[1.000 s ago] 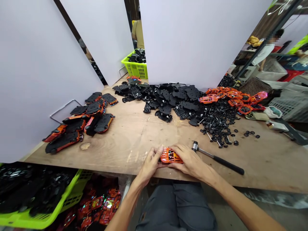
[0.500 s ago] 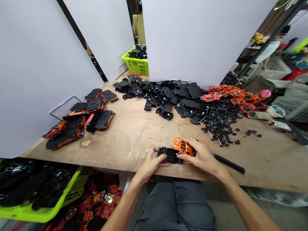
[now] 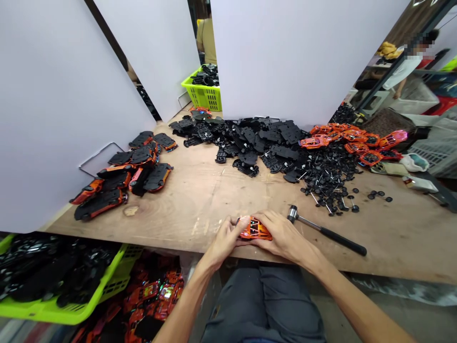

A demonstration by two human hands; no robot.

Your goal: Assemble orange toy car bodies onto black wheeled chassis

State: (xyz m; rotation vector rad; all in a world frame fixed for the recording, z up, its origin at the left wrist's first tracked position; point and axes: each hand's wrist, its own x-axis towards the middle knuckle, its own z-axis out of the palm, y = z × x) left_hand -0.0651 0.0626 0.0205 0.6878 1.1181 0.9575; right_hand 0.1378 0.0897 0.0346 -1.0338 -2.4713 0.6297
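Observation:
Near the front edge of the wooden table (image 3: 185, 205), an orange toy car body (image 3: 254, 229) sits between my two hands, right side up. My left hand (image 3: 225, 238) is closed on its left end, the thumb lying on top. My right hand (image 3: 276, 233) wraps round the right end. The black chassis is hidden beneath the body and my fingers. To the right of my right hand lies a hammer (image 3: 330, 232) with a metal head and black grip.
Black chassis (image 3: 250, 143) are heaped at the back, beside orange car bodies (image 3: 353, 138) and wheel axles (image 3: 328, 183). Upturned orange cars (image 3: 121, 178) lie at left. A green basket (image 3: 89, 305) stands below the front left edge. White panels (image 3: 274, 57) rise behind; a person (image 3: 403, 71) is at far right.
The orange body has moved left and down over the black chassis, which is now covered. My right hand has shifted left with it, uncovering the hammer's head.

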